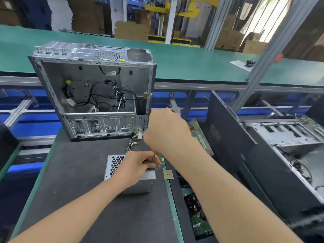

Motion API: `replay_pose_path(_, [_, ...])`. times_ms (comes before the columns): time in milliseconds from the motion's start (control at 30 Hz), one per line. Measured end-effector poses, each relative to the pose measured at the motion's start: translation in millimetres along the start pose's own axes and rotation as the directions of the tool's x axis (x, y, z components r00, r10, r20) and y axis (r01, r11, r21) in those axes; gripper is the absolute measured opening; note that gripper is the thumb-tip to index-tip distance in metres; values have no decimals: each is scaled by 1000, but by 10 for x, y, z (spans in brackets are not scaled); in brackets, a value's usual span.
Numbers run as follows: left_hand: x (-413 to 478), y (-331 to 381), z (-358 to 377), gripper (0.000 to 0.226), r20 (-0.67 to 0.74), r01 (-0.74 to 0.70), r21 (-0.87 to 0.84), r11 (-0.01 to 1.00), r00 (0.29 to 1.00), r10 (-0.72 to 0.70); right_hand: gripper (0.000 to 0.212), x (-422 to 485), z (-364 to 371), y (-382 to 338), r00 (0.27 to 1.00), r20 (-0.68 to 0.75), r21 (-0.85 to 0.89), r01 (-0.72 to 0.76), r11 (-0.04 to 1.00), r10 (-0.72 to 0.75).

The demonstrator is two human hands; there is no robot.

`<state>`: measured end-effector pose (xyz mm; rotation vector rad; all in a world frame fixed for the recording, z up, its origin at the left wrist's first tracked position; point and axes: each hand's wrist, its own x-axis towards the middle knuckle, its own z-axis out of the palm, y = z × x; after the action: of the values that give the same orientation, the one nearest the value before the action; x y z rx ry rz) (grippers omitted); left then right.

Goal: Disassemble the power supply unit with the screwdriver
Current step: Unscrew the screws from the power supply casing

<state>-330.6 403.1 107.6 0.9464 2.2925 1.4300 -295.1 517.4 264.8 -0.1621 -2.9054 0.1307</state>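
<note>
A grey metal power supply unit (114,165) with a honeycomb vent lies on the dark mat (73,172), its bundle of coloured wires (133,141) trailing toward the case behind. My left hand (138,167) rests on top of the unit, and its fingers pinch the thin metal shaft of the screwdriver (153,157) near the unit's right edge. My right hand (166,130) is curled around the screwdriver's handle from above; only a sliver of orange handle shows below the fist. The tip is hidden by my left fingers.
An opened, emptied computer case (94,95) stands upright just behind the unit. A small square chip (168,174) lies at the mat's right edge, circuit boards (201,135) beyond it. Another dark case (280,155) lies to the right. A green conveyor (192,64) runs across the back.
</note>
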Motion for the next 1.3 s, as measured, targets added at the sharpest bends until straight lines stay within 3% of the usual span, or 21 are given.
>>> replay_pose_path(100, [-4, -14, -8, 27, -2, -20, 7, 1000, 1000, 20, 34, 23, 76, -38, 997, -7, 39, 79, 996, -78])
replay_pose_path(200, [28, -30, 2, 33, 41, -5, 16, 1000, 999, 4, 36, 105, -4, 50, 945, 101, 16, 311, 950, -311])
replay_pose_path(333, [42, -53, 18, 33, 53, -26, 9, 1000, 998, 25, 26, 269, -220, 235, 623, 288, 39, 752, 658, -728])
replay_pose_path(400, [44, -52, 18, 33, 38, -26, 4, 1000, 999, 25, 24, 335, -269, 306, 562, 308, 52, 796, 603, -768])
replay_pose_path(467, [50, -41, 26, 35, 31, -14, 24, 1000, 999, 13, 22, 347, -277, 348, 599, 295, 54, 767, 639, -744])
replay_pose_path(567, [41, -20, 38, 38, 19, 9, 24, 1000, 1000, -10, 13, 202, -203, 326, 762, 199, 86, 613, 786, -616])
replay_pose_path(633, [29, 6, 42, 37, 10, 23, 21, 1000, 1000, -24, 16, 55, -106, 259, 901, 45, 59, 428, 902, -431])
replay_pose_path(700, [11, 62, 45, 40, 1, 28, 23, 999, 1000, -28, 27, -58, -12, 158, 977, -81, -5, 196, 981, -196])
replay_pose_path(767, [-13, 122, 47, 62, -19, 24, 25, 999, 1000, -24, 43, -102, 62, 82, 992, -121, -33, 20, 999, -24])
replay_pose_path(867, [-25, 141, 44, 81, -28, -15, 44, 999, 999, 17, 51, -104, 88, 39, 993, -103, 27, -48, 998, 51])
replay_pose_path(1000, [6, 30, 9, 48, 18, -20, 80, 997, 1000, 19, 32, -46, 40, 103, 991, -32, 10, 128, 992, -127])
replay_pose_path(1067, [16, 13, 5, 34, 32, -16, 81, 997, 999, 13, 16, 39, -57, 181, 923, 94, 27, 371, 928, -372])
replay_pose_path(1167, [14, 21, 17, 31, 33, -12, 56, 998, 999, 10, 12, 197, -225, 319, 651, 245, 101, 720, 687, -718])
replay_pose_path(1233, [6, 36, 21, 31, 28, -18, 51, 999, 999, 17, 12, 277, -298, 358, 519, 289, 116, 815, 568, -804])
replay_pose_path(1300, [11, 44, 13, 33, 18, -8, 30, 1000, 1000, 7, 13, 318, -311, 373, 477, 283, 102, 848, 520, -832])
